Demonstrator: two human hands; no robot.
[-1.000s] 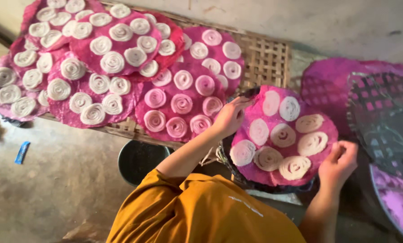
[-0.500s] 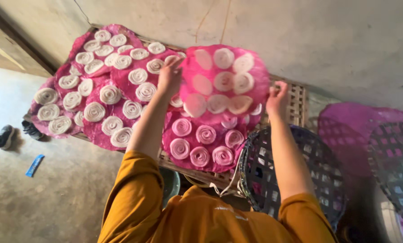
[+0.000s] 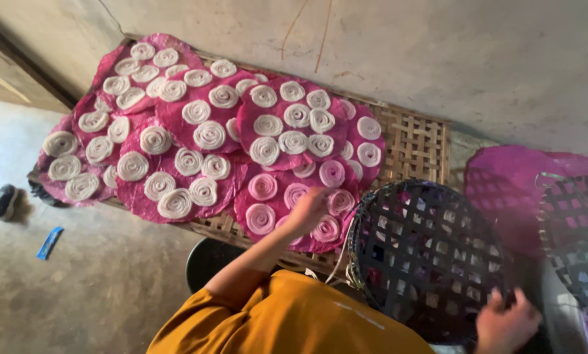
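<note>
Your left hand (image 3: 309, 208) reaches out over the near pink mat (image 3: 294, 210), fingers curled loosely down onto its coils (image 3: 262, 187); whether that grip pinches anything cannot be told. Your right hand (image 3: 507, 322) is closed on the lower rim of a dark, open-weave round tray (image 3: 431, 252), which stands tilted just right of the mat. The mat lies on a woven bamboo counter (image 3: 415, 147) set against a plastered wall (image 3: 438, 52). More pink mats (image 3: 195, 118) overlap across the counter to the left, each carrying rows of pale spiral coils, those on the near mat tinged pink. Your orange sleeve (image 3: 287, 318) fills the bottom of the view. To the right, a pink cloth (image 3: 510, 183) lies behind a second lattice tray (image 3: 579, 223). A dark round bucket (image 3: 208, 262) sits under the counter's front edge. On the concrete floor (image 3: 97, 282) at far left lie a blue wrapper (image 3: 49, 242) and a dark shoe (image 3: 2, 202).
</note>
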